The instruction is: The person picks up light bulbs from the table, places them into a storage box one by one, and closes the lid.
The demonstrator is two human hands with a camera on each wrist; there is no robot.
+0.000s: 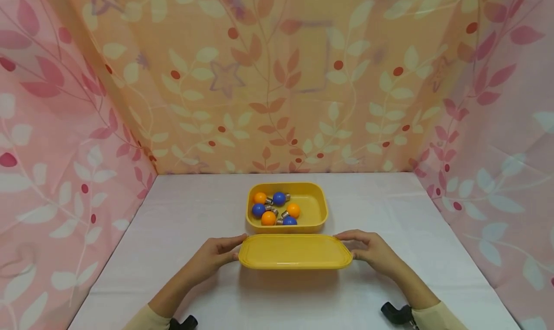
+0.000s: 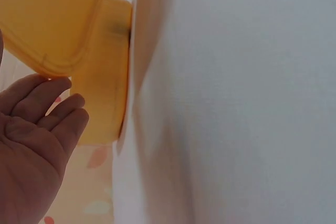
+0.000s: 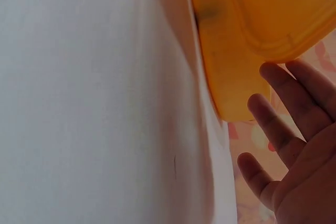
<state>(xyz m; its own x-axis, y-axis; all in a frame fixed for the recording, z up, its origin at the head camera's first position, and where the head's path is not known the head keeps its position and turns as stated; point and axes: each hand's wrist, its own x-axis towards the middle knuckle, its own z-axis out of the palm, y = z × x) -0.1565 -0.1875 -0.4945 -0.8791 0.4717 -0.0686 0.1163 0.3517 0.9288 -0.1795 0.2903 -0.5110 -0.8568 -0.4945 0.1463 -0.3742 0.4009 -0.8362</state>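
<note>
Both hands hold a flat yellow lid (image 1: 295,252) by its two short ends, raised over the table and casting a shadow below it. My left hand (image 1: 216,254) pinches the left end between thumb and fingers. At the opposite end my right hand (image 1: 373,251) grips in the same way; its lower fingers spread loose in the right wrist view. Just behind the lid sits a yellow container (image 1: 318,202) without a cover. Inside are small light bulbs, some orange (image 1: 268,218) and some blue (image 1: 279,198), gathered toward its left and middle.
A white cloth (image 1: 381,202) covers the table. Patterned curtains enclose it, an orange one (image 1: 268,80) at the back and pink ones (image 1: 56,142) at the sides. Black wrist devices (image 1: 397,313) are worn at both sleeves.
</note>
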